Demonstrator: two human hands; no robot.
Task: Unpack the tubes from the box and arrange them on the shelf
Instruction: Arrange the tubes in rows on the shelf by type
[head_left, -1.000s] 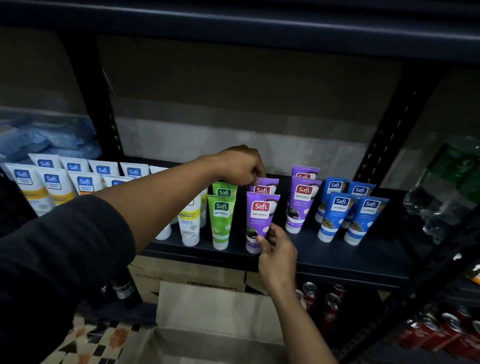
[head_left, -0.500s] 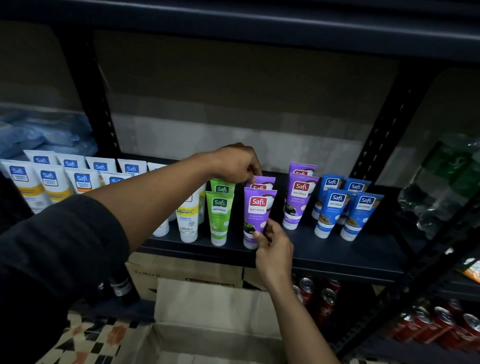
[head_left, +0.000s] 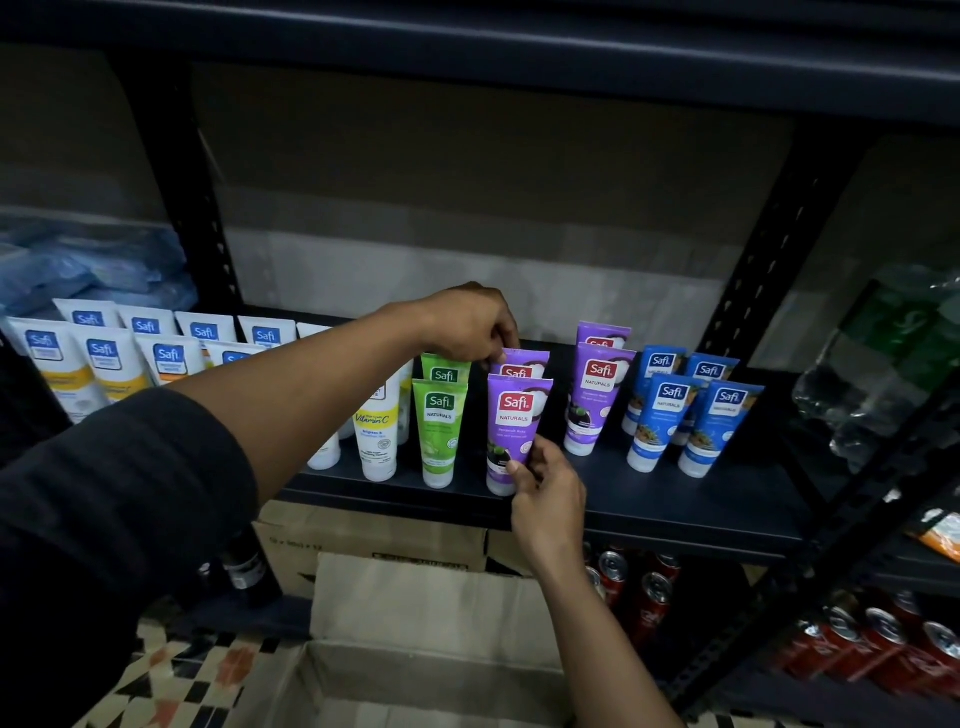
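Observation:
Safi tubes stand cap-down on the dark shelf (head_left: 675, 514). My right hand (head_left: 545, 493) pinches the lower part of the front purple tube (head_left: 511, 415) near the shelf's front edge. My left hand (head_left: 470, 325) reaches over from the left and pinches the top of the rear purple tube (head_left: 524, 364) right behind it. Two green tubes (head_left: 439, 431) stand to their left, two more purple tubes (head_left: 595, 395) to their right, then several blue tubes (head_left: 654, 426). The open cardboard box (head_left: 415, 613) sits below the shelf in front of me; its inside is mostly hidden.
White and yellow tubes (head_left: 104, 358) fill the shelf's left part, with a Vitamin C tube (head_left: 376, 431) beside the green ones. A black upright (head_left: 769, 249) bounds the bay on the right. Red cans (head_left: 649, 592) stand on the lower shelf, and clear bottles (head_left: 883, 374) in the right bay.
Both hands stay on the two purple tubes. My right hand has shifted slightly up along the front tube's right side. The view has drifted a little.

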